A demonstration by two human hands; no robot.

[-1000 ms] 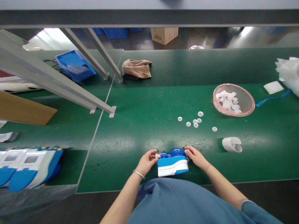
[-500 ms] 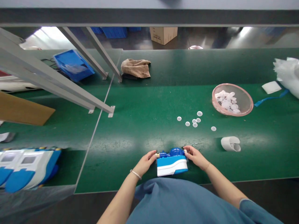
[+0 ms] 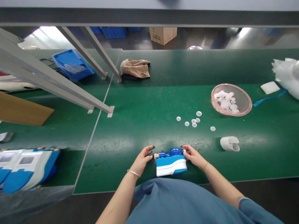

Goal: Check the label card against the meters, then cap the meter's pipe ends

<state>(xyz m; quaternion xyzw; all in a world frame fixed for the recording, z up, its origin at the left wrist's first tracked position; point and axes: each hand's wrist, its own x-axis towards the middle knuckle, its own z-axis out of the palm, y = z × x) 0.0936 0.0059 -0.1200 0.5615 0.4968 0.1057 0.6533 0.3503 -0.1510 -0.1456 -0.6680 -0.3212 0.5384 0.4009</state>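
Pinched at the right end, free at the left: blue-and-white unit (image 3: 171, 164) on the green bench (image 3: 137, 124)

Lying near the bench's close edge, just in front of the blue shirt (image 3: 182, 202), between the two hands. Wide at the left hand (image 3: 140, 162), with a gap between thumb and fingers — just beside the brass fitting (image 3: 157, 156), apparently clear of it. Narrow at the right hand (image 3: 195, 157), with thumb and fingertips about the unit's right end, mostly hiding it.

By judgement, heavy for its bulk, with most of the weight probably in the glossy blue body (image 3: 176, 151) along the back. Likely stiff throughout. Smooth-looking, so perhaps slippery under damp fingers. Probably more fragile at the front, in the white-and-blue housing (image 3: 165, 170) — liable to scuff. Best held by both ends of the blue body, level; less surely by the housing alone.

Beyond: loose white discs (image 3: 198, 114). To the right: curled white piece (image 3: 226, 143), and farther out, pink-rimmed bowl (image 3: 216, 109).
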